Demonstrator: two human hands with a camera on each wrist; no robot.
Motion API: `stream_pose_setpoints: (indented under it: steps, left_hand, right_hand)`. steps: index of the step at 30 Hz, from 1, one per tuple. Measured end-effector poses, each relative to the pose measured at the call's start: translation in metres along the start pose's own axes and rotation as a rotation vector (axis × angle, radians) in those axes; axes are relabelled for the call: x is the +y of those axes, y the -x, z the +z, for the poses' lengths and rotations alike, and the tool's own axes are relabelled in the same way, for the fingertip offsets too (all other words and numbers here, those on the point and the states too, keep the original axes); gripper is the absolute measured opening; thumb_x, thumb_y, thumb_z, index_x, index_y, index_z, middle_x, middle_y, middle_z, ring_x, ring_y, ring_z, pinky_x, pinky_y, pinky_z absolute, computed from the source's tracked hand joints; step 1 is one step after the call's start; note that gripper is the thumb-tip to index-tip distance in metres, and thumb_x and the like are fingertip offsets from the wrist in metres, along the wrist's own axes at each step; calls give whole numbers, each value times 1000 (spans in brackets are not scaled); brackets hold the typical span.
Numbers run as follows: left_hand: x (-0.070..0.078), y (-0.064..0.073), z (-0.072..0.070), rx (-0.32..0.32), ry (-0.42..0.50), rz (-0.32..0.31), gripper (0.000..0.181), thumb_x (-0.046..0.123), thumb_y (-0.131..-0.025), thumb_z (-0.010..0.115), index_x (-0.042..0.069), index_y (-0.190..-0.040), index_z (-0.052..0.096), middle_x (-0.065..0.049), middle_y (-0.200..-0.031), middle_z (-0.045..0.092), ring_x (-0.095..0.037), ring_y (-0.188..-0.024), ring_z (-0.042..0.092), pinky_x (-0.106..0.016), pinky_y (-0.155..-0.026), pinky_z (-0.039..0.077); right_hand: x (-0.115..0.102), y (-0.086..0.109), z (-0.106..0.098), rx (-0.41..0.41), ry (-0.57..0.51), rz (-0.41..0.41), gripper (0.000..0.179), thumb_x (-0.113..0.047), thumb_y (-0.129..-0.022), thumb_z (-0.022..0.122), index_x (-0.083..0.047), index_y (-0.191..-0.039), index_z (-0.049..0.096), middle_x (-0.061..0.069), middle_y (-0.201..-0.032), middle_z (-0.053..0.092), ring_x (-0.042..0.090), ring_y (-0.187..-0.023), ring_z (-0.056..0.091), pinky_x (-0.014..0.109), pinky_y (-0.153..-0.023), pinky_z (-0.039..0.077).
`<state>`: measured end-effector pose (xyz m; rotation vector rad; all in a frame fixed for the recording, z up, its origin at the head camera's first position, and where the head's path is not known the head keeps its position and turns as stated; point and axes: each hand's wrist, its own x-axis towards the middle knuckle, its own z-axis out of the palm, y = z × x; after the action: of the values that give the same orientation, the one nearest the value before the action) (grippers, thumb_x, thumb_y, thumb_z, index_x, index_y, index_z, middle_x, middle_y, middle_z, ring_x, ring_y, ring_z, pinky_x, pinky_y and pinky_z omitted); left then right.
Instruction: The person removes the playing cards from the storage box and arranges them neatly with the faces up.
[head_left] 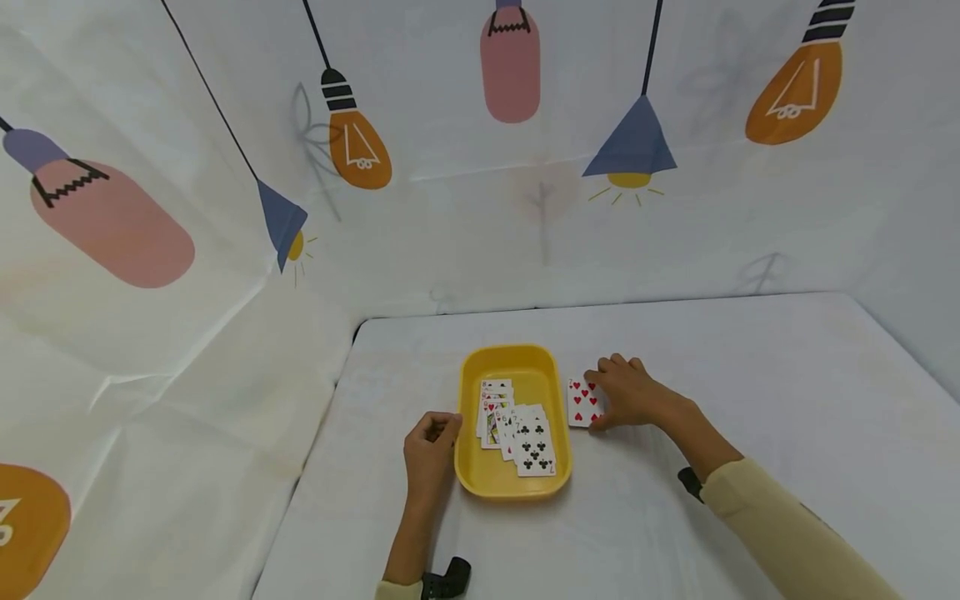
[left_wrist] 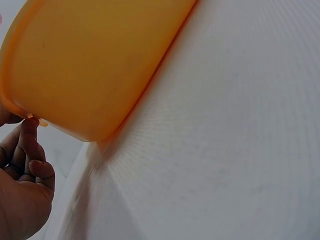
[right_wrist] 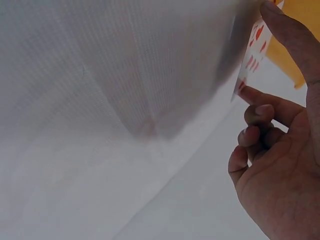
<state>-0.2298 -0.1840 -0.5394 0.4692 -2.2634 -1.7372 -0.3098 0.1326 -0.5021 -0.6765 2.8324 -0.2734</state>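
A right hand [head_left: 633, 394] is pinching a hearts card [head_left: 580, 404], likely light, bendy, best held by opposite edges; a left hand [head_left: 429, 456] is pinching the tray's [head_left: 513, 492] left edge.

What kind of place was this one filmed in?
Probably an indoor recording corner, though the pictures can't confirm it: lamp-printed sheeting forms the walls around a white table, on which a yellow tray of playing cards sits.
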Motion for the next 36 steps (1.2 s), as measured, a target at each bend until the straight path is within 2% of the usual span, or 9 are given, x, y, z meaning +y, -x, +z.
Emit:
stream_pose_setpoints:
  steps: [15,23,36]
  left_hand:
    - [1,2,1,-12,17,4,17,27,-91,74,11,-93,73,-6,-85,67,-21,-75,60,-23,-64,52]
    - [1,6,-2,-18,15,-3,16,26,-91,74,10,-93,72,-6,-86,67,-21,-75,60,-23,-63,52]
    - [-1,-1,0,-17,36,-7,19,27,-91,74,8,-94,72,-7,-85,67,-20,-74,60,-23,-64,53]
  right_hand:
    - [-1,-2,2,-53,12,35,83,-50,-64,91,-6,-129,64,11,-112,57,28,-102,45,50,-92,39]
    - [0,0,9,-60,-7,42,88,-54,-63,90,-5,-130,61,14,-119,56,31,-108,44,54,-98,38]
    - [-3,17,-5,122,-52,-36,84,-53,-70,87,-4,-134,61,10,-116,56,27,-104,45,47,-90,38]
